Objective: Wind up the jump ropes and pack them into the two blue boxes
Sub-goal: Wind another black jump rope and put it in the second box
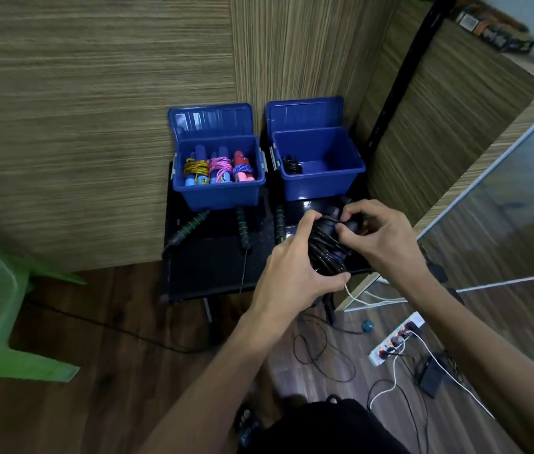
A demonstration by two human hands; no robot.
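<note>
1. The step in hand looks like finishing the wind on a black jump rope [326, 249], held just below the middle of the frame, over the near right part of the dark tabletop [206, 267].
2. The left hand [295, 267] is clasped round the bundle of black cord from the left, thumb underneath, so the coils are gathered in its palm.
3. The right hand [380, 237] is curled over the handle end of the same rope, fingertips pinching at the top of the bundle, probably tucking the last turn.
4. To do this well, I would keep the left hand tight round the coils while the right works, or the stiff cord is likely to spring open.
5. The last loop should sit snug round the handles so the bundle stays compact enough to drop in.
6. The right blue box [319, 165], just above the hands, is open and holds one wound black rope [291, 165] in its left corner; this bundle most likely belongs beside it.
7. The left blue box [219, 191], left of centre, already holds three wound coloured ropes [218, 170].
8. Unwound rope handles with green rings [191, 224] lie on the tabletop in front of the left box, so more winding remains.
9. Lift the bundle clear of the loose handles nearby so nothing snags.
</note>
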